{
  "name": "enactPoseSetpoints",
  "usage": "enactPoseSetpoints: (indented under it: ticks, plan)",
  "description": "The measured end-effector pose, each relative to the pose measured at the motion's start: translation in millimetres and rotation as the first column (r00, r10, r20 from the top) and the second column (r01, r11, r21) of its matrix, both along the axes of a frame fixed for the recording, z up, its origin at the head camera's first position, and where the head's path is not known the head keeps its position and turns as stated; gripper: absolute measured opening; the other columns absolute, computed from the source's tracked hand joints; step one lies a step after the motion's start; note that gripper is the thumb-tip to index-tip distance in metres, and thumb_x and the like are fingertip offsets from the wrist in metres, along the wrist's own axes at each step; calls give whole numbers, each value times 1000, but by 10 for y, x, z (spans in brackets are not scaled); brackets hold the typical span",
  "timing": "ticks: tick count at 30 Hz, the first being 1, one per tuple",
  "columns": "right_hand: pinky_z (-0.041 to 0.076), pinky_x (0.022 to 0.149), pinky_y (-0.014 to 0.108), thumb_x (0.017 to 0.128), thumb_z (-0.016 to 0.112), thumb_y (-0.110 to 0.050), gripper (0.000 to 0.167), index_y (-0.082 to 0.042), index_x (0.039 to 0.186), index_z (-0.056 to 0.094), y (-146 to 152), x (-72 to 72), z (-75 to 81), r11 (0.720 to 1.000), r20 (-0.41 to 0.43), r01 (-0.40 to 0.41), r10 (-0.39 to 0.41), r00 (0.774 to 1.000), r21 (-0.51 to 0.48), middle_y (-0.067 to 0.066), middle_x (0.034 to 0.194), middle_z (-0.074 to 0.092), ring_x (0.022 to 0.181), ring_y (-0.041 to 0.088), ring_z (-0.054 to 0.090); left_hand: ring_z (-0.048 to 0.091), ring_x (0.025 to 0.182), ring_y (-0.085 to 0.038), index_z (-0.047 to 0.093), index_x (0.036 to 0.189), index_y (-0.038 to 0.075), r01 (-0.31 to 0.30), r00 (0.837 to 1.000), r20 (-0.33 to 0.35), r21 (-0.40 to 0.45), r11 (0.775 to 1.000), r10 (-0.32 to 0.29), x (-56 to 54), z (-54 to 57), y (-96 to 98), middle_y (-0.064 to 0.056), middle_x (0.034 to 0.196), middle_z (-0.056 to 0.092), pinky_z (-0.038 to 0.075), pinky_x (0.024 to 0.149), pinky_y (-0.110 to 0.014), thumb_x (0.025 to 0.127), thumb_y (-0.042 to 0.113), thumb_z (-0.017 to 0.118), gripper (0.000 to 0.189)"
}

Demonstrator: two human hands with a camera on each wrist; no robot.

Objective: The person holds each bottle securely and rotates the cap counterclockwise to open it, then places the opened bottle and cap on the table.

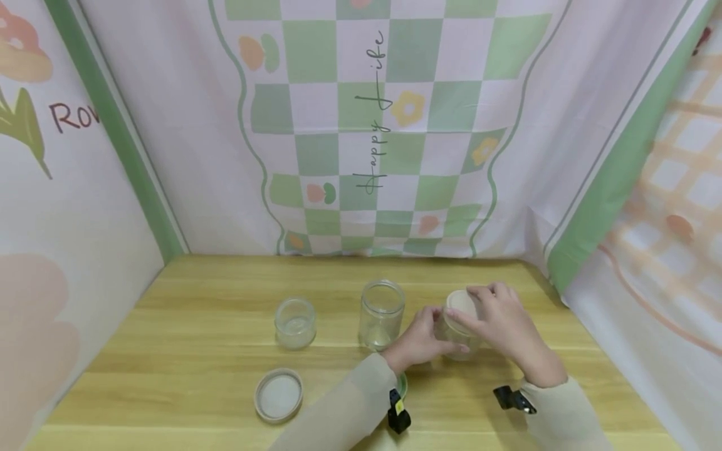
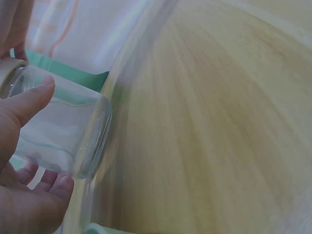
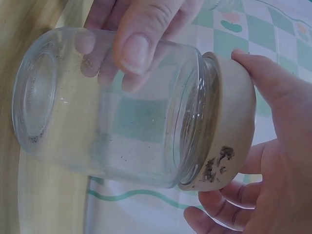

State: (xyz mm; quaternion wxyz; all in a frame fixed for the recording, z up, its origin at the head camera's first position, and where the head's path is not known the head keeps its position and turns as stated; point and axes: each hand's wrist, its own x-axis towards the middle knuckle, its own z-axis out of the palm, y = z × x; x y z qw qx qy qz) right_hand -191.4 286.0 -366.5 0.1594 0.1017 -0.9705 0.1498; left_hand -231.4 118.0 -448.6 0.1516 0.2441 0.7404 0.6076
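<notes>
A clear glass jar (image 3: pixel 107 131) with a cream lid (image 3: pixel 233 117) stands at the right of the table, in both hands. The left hand (image 1: pixel 422 339) grips the jar's glass side, its thumb on one side and its fingers on the other, as the left wrist view shows. With thumb and fingers around the rim, the right hand (image 1: pixel 507 322) holds the lid from above. Dark smudges mark the lid's side in the right wrist view. The lid sits on the jar's mouth; whether it is screwed tight cannot be told.
Left of the hands stand a tall lidless glass jar (image 1: pixel 381 313) and a shorter glass jar (image 1: pixel 296 322). Nearer the front lies a round lid (image 1: pixel 279 396) with a pale inside. A green-rimmed round thing (image 1: pixel 402 384) is mostly hidden by the left sleeve. Printed cloth (image 1: pixel 361 150) hangs behind the table.
</notes>
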Motion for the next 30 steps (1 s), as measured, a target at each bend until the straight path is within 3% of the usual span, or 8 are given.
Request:
enactPoseSetpoints:
  ticks: [5, 13, 20, 24, 30]
  plan:
    - [48, 76, 54, 88, 71, -57, 75, 9, 124, 63, 12, -15, -5, 1000, 8, -6, 7, 1000, -22, 28, 114, 55, 102, 41, 49, 59, 112, -19, 53, 134, 12, 34, 999, -14, 45, 998, -34, -19, 1, 5, 6, 118, 59, 51, 96, -31, 83, 15, 85, 60]
    - [47, 76, 52, 88, 72, -54, 72, 4, 129, 62, 50, -33, -15, 998, 37, -34, 36, 999, -54, 25, 116, 54, 103, 39, 48, 56, 116, -18, 51, 136, 13, 5, 1000, -8, -12, 1000, -5, -22, -26, -4, 4, 124, 56, 49, 99, -31, 81, 24, 87, 66]
    - [44, 77, 50, 88, 76, -46, 67, 3, 132, 61, 108, -40, 13, 989, 67, -96, 104, 992, -113, 21, 116, 53, 104, 37, 46, 57, 115, -15, 52, 135, 14, 20, 1000, -20, 17, 1000, -19, -25, -24, -10, 6, 122, 58, 49, 100, -32, 82, 19, 86, 63]
    - [43, 84, 57, 88, 78, -41, 65, 2, 135, 60, 172, -54, 35, 975, 109, -144, 164, 980, -172, 21, 122, 52, 111, 41, 44, 55, 116, -12, 52, 135, 15, 14, 1000, -28, 13, 1000, -14, -14, -27, -11, 8, 123, 57, 47, 102, -33, 82, 19, 86, 63]
    - [45, 88, 62, 90, 77, -36, 66, -3, 142, 55, 281, -92, 67, 945, 194, -214, 265, 945, -249, 18, 132, 47, 119, 39, 40, 52, 118, -11, 49, 136, 13, -17, 1000, -18, -31, 999, 16, -7, -28, -10, 5, 128, 54, 44, 104, -32, 80, 25, 88, 69]
